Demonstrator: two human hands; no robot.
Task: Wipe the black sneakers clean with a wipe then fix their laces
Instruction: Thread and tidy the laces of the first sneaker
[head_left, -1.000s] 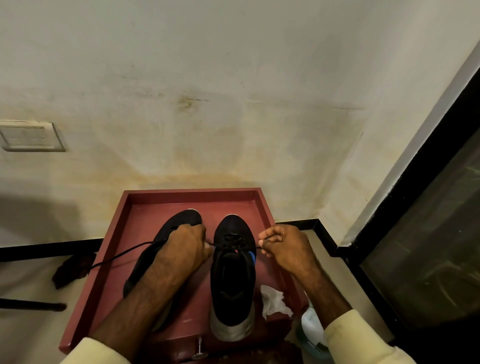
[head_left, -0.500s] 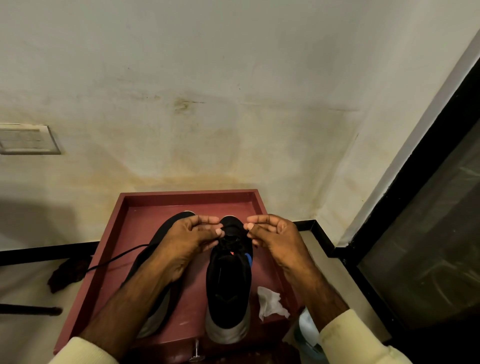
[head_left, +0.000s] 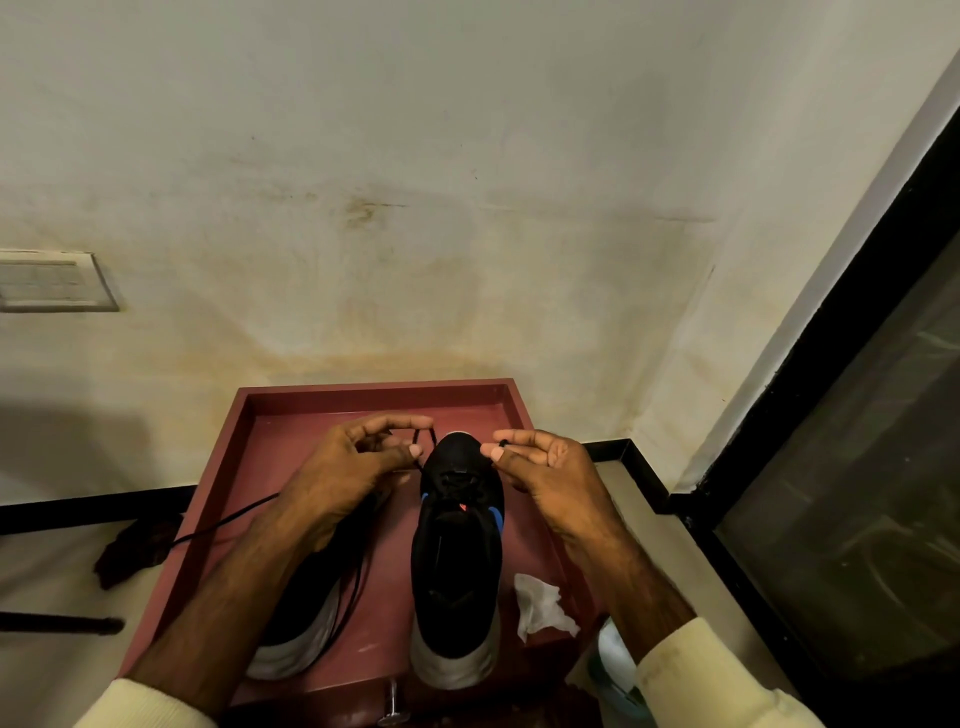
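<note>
Dark rag (head_left: 136, 545) on floor at far left; red tray (head_left: 260, 467) against stained wall. Left sneaker (head_left: 306, 639) lies in tray, mostly hidden under left forearm. Left hand (head_left: 353, 467), fingers pinched shut on black lace (head_left: 426, 434). Right sneaker (head_left: 457, 561) upright at tray centre. Right hand (head_left: 545, 467), fingers pinching other lace end (head_left: 503, 443) above toe. Crumpled white wipe (head_left: 540, 605) on tray, just right of that sneaker

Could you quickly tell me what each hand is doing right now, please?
Left hand: closed, pinching a lace loop.
Right hand: closed, pinching the other lace end.
</note>
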